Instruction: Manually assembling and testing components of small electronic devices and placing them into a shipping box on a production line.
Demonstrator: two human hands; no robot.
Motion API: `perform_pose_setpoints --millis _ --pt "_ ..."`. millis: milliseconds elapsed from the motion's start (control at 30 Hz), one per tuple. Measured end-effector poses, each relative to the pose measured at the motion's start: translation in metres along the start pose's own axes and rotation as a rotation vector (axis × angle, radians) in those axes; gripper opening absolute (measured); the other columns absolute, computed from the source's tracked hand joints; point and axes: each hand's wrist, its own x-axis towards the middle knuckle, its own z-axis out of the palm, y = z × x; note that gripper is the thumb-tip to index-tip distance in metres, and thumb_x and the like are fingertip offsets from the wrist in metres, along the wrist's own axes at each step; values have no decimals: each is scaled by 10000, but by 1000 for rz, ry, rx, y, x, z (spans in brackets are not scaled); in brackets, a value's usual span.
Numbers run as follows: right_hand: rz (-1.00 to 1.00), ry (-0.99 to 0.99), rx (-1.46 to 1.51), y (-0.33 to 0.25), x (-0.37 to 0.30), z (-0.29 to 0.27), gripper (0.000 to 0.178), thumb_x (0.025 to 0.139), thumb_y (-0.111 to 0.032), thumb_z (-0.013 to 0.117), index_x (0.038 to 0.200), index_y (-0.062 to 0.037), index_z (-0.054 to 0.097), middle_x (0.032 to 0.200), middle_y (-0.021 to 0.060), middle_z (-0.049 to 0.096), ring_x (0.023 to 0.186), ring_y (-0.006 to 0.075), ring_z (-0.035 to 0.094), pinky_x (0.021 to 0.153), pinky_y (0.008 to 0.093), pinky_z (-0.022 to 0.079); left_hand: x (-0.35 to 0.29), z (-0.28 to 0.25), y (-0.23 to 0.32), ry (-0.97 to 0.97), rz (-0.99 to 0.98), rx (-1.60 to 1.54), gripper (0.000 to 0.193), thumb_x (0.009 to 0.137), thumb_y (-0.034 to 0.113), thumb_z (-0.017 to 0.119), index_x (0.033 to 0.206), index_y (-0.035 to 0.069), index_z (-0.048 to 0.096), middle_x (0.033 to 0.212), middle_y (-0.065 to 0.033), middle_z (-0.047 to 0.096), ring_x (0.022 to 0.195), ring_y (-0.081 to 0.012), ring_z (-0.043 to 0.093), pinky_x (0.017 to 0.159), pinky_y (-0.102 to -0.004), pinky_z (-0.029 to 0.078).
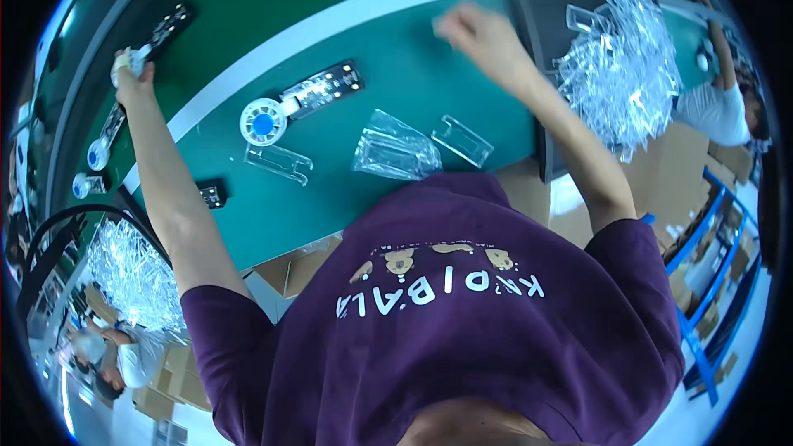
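At the far left, my left hand is closed around a white round piece joined to a black strip with small lights. Over the green mat my right hand is raised, its fingers curled together and a little blurred; I cannot see anything in them. Between the hands lies a white spoked wheel with a blue centre, attached to a black board with lights. Nearer me are a clear plastic clip, a clear plastic bag and a second clear clip.
A heap of clear plastic pieces stands right of the mat, another heap at lower left. More wheel pieces lie along the left. A white stripe crosses the green table. A co-worker is at the right, near a blue rack.
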Motion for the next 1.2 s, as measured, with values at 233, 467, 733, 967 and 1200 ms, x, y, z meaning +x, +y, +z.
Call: perform_pose_setpoints --millis 233,467,733,967,1200 --pt "19 55 -290 11 -153 56 263 764 -157 664 984 -66 552 921 125 598 781 266 593 730 357 464 -149 60 59 27 881 -124 319 657 25 743 912 -37 562 832 -107 624 733 -182 601 674 -297 523" --pt "-141 194 -8 36 -143 50 296 854 -108 545 1146 -84 499 867 130 585 807 262 596 789 337 447 -264 59 20 -723 112 -476 383 814 242 659 1093 37 496 992 -93 581 879 -225 599 775 -365 491" --pt "-114 321 -104 -73 -84 -10 455 857 -166 552 1278 -66 412 975 170 515 859 279 547 733 366 449 -367 79 -22 -663 -164 -360 600 761 289 720 1177 7 391 997 -126 558 897 -236 590 773 -372 491" --pt "-233 467 -315 -90 -66 30 556 795 -211 626 1281 -52 407 1010 165 491 847 293 497 765 406 412 -389 90 -28 -624 -51 -299 657 746 271 739 1195 -9 351 1018 -123 542 883 -191 573 739 -342 485" --pt "-269 494 -311 -69 -68 48 575 796 -197 635 1317 -128 403 1019 156 498 878 294 511 792 400 419 -390 86 -33 -576 -16 -330 612 762 248 721 1186 -8 361 1018 -113 536 885 -183 572 754 -325 478"
